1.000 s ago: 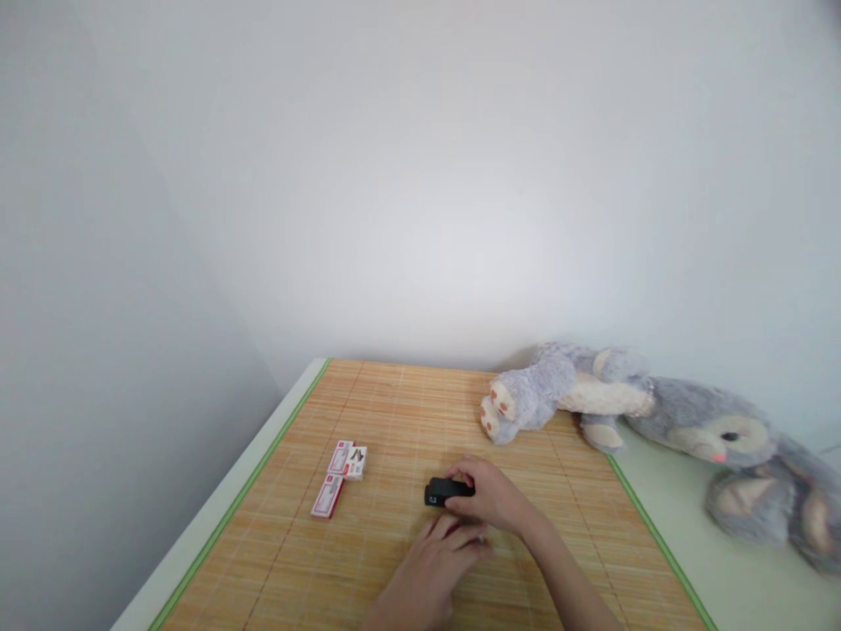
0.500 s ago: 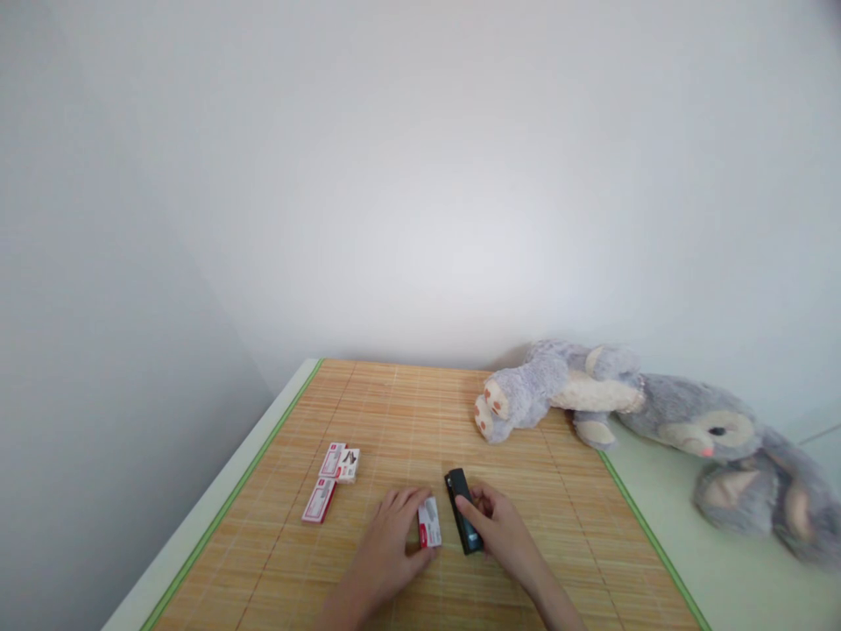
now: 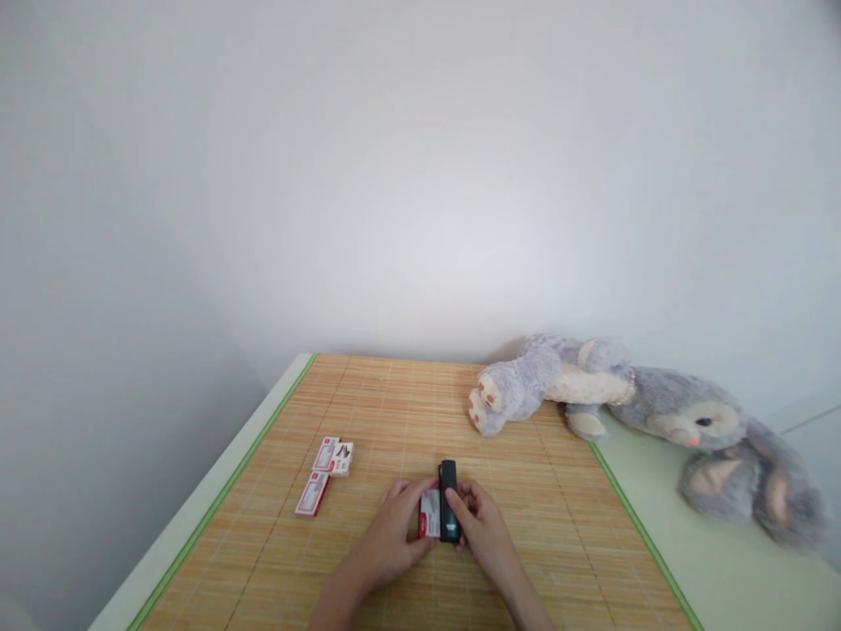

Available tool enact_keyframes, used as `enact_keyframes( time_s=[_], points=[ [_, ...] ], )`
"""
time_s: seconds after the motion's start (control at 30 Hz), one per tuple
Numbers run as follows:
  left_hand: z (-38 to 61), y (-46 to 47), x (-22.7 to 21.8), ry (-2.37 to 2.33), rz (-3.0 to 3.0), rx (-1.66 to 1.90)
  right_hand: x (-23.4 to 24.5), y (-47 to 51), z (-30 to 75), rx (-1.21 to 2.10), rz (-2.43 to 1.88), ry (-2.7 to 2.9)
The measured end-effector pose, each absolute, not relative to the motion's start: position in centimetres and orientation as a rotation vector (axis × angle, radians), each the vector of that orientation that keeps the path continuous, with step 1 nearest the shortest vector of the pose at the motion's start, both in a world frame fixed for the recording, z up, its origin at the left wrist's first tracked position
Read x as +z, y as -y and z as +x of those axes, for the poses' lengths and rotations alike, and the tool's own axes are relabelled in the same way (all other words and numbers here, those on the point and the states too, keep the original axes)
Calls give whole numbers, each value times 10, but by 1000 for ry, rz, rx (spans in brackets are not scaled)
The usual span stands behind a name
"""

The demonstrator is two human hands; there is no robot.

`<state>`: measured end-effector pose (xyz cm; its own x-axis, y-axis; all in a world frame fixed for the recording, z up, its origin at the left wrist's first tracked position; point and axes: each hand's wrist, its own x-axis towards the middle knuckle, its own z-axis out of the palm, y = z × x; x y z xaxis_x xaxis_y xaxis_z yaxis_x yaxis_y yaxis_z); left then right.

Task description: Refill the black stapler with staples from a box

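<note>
My left hand [image 3: 392, 532] curves around the left side of a small red and white box [image 3: 430, 513], fingertips at its far end and thumb at its near end. Against the right side of that box lies a black stapler [image 3: 449, 501], pointing away from me. My right hand [image 3: 478, 526] grips the stapler from the right, thumb on its top and fingers along its side. To the left on the mat are two flat red and white boxes, a nearer one [image 3: 313, 494] and a farther one [image 3: 327, 454], with a small white box [image 3: 342, 459] touching the farther one.
A bamboo mat [image 3: 387, 403] with green edging covers most of the pale table [image 3: 749, 561]. A grey plush rabbit [image 3: 663, 403] lies across the back right, partly on the mat. Behind the table rises a white wall [image 3: 420, 175].
My right hand has brought the stapler left and straightened it, closing the gap to the box under my left hand. The view has shifted slightly.
</note>
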<state>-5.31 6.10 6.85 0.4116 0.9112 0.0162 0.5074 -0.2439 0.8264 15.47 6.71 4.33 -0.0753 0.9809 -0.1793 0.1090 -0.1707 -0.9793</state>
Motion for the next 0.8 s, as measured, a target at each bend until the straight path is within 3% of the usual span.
enact_keyframes(
  time_s=[0.2, 0.33, 0.47, 0.63, 0.8],
  points=[
    [-63, -53, 75, -1340, 2025, 847, 48, -59, 161, 1387, -1366, 1168],
    [-108, -44, 65, -1955, 1957, 1110, 48, -41, 182, 1377, -1439, 1094],
    [-164, -35, 46, -2485, 1661, 994, 48, -25, 201, 1372, -1523, 1070],
    [-184, -27, 35, -2208, 1723, 928, 56, -21, 205, 1275, -1569, 1193],
    [-129, -23, 47, -1938, 1590, 1065, 66, -26, 191, 1176, -1566, 1305]
  ],
)
